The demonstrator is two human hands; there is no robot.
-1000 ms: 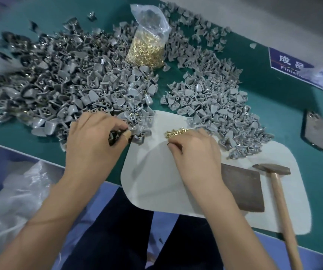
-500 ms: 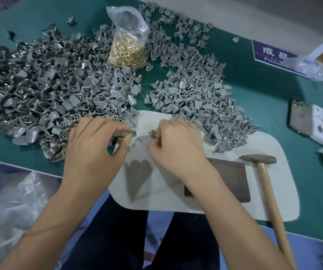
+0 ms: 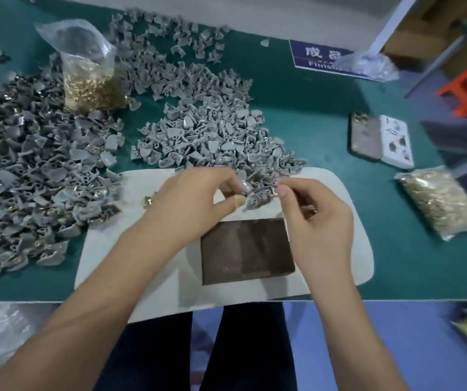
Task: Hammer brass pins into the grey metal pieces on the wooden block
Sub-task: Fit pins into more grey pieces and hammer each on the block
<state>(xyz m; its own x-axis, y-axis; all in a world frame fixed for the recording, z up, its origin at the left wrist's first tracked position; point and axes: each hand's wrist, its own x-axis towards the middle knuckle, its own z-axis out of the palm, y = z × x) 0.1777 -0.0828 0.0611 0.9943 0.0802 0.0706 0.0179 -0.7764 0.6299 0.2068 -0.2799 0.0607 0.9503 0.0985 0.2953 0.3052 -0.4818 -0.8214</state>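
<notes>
We see one grey metal piece held just above the far edge of the wooden block, not yet set down on it. The left hand has its grip clenched on that piece, thumb and fingers pinching its left end, so that the holes face the other hand. The right hand pinches thumb to forefinger right at the piece's other end; we judge it is feeding a brass pin into a hole, though blur hides the pin itself. The block lies bare on the pale mat, close to the body, ready as an anvil. A few loose brass pins lie on the mat beside the left wrist. Farther out on the green surface lie heaps of grey pieces and an open bag of pins, all within reach. No hammer shows.
</notes>
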